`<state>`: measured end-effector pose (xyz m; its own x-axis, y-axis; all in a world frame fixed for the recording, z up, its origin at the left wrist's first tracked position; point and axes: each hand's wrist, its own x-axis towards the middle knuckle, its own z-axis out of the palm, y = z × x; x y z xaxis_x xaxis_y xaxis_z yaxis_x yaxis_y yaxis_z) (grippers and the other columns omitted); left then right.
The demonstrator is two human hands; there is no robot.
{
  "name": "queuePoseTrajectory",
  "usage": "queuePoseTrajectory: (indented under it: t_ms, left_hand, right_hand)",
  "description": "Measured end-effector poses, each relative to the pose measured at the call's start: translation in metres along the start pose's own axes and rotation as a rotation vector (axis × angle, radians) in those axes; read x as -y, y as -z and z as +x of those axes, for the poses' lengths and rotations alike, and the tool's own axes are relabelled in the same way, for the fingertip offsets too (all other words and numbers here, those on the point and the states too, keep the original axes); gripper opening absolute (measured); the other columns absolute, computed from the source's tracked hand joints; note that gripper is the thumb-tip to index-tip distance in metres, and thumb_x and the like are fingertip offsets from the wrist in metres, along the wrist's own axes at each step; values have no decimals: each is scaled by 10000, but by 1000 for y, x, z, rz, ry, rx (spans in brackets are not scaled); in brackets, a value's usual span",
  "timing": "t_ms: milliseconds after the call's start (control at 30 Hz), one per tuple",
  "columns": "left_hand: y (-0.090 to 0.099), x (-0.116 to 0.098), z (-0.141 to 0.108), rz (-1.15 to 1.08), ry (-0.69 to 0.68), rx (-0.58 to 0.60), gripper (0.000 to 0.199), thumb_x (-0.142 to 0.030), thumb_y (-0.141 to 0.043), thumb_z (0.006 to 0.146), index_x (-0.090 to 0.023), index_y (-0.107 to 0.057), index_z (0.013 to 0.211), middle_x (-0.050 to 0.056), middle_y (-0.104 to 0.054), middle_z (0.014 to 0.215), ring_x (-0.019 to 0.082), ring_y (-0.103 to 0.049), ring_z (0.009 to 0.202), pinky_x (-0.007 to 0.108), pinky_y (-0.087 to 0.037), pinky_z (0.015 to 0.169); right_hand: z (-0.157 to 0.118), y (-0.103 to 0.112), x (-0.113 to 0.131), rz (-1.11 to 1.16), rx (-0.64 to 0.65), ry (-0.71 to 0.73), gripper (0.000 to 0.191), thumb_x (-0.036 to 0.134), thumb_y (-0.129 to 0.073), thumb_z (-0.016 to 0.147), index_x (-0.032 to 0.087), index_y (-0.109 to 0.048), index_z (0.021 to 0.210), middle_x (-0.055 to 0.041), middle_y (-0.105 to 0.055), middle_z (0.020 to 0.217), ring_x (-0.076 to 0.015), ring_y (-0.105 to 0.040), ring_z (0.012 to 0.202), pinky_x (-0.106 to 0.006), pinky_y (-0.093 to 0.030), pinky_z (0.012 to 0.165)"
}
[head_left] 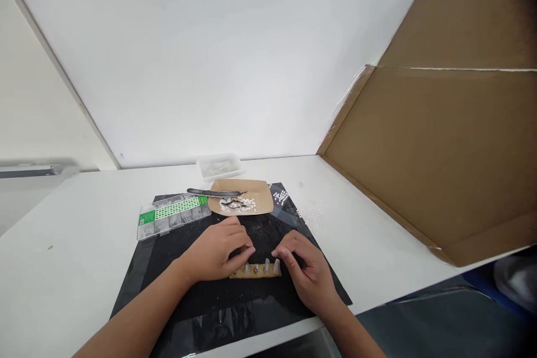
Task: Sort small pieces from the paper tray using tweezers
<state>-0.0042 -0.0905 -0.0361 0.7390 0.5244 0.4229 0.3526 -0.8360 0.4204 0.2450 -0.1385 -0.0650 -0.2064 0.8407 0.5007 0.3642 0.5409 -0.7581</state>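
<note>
A short yellowish strip (260, 276) lies on the black mat (201, 305) between my hands, with several translucent, cone-like nail tips (277, 267) standing up from it. My left hand (222, 249) is closed over the strip's left end, thumb and fingers curled together. Whatever those fingers may hold is hidden. At the right of the strip, my right hand (305, 268) has its thumb and index finger pinched together just above the last tip. Something tiny may be between them, too small to name.
Beyond my hands, a cardboard tray (263, 193) holds white chips, with a dark curved nail file (213, 193) across its edge. A clear compartment box (174, 215) with a green label sits left. Small white pieces (280, 196), a plastic tub (218, 166) and a cardboard panel (428, 145) stand around.
</note>
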Motion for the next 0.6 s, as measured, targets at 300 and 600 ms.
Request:
queuePoseTrajectory:
  t_ms: [300, 600]
  left_hand:
    - [-6, 9, -3, 156, -9, -129, 261, -150, -463, 1038, -161, -648, 1221, 77, -743, 957, 205, -628, 917, 364, -540, 870]
    - [-9, 16, -7, 189, 157, -87, 831, 50, -391, 885, -260, -190, 1629, 76, -701, 1296, 252, -567, 1222, 445, -543, 1016]
  right_hand:
    - [13, 11, -8, -4, -217, -225, 429, 433, -363, 1097, 270, -528, 1458, -60, -746, 1037, -213, -679, 870, -392, -570, 841]
    - [130, 40, -33, -283, 33, -92, 370, 446, -406, 1066, 233, -709, 1088, -47, -753, 891, -208, -691, 822, -342, -536, 776]
